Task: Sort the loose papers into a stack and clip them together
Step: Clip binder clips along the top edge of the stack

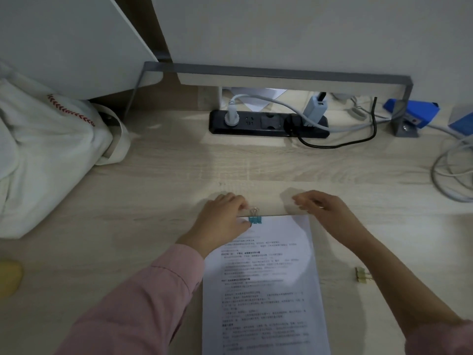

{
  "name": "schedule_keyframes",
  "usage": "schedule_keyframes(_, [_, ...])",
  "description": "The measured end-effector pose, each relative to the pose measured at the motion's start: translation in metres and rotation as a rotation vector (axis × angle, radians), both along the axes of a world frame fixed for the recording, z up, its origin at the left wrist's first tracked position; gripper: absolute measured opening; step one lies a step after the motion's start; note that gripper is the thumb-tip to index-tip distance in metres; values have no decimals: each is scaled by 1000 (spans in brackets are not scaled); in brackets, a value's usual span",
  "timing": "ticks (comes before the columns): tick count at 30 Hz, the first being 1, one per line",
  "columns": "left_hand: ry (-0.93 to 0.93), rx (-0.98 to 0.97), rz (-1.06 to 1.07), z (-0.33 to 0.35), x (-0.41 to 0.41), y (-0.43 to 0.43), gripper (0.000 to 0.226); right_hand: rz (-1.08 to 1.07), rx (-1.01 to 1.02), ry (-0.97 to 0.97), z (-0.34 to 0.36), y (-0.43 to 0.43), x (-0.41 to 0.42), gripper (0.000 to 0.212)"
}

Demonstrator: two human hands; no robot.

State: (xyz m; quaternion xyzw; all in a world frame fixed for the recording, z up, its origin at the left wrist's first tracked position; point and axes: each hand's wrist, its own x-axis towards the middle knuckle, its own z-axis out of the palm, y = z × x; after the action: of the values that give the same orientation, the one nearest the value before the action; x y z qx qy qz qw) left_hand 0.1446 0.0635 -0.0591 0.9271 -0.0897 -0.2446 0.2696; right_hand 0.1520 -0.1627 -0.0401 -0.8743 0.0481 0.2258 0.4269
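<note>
A stack of printed white papers [268,290] lies on the wooden desk [153,201] in front of me, long side running away from me. A teal binder clip [255,219] is clamped on its top edge near the left corner, its wire handles upright. My left hand [220,221] rests at that top left corner, fingertips at the clip's handles. My right hand [322,208] presses on the top right corner of the stack. A second, gold binder clip [362,274] lies loose on the desk to the right of the papers.
A black power strip [268,123] with plugs and cables sits at the back under a grey shelf frame [281,73]. A white cloth bag [46,155] fills the left side. Blue items [412,114] and coiled cables [450,172] lie far right. A yellow object [10,276] sits at the left edge.
</note>
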Motion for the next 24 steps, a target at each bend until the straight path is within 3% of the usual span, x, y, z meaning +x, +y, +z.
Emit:
schedule_keyframes(5, [-131,9,-61,-1,-2,-34,38,-371,-224,-114,-1,-71,-60,16])
schedule_keyframes(10, [-134,162,-194,-6,-4,-73,41,-468,-317,-14,-20,-104,-111,19])
schedule_keyframes(13, [-132,227,-197,-6,-4,-88,38,-500,-305,1,-29,-99,-126,25])
schedule_keyframes(17, [-131,282,-208,-10,-8,-96,41,-551,-223,-42,-34,-92,-133,16])
schedule_keyframes(24, [-93,162,-188,-7,-11,-95,27,-534,-107,-78,-31,-92,-121,13])
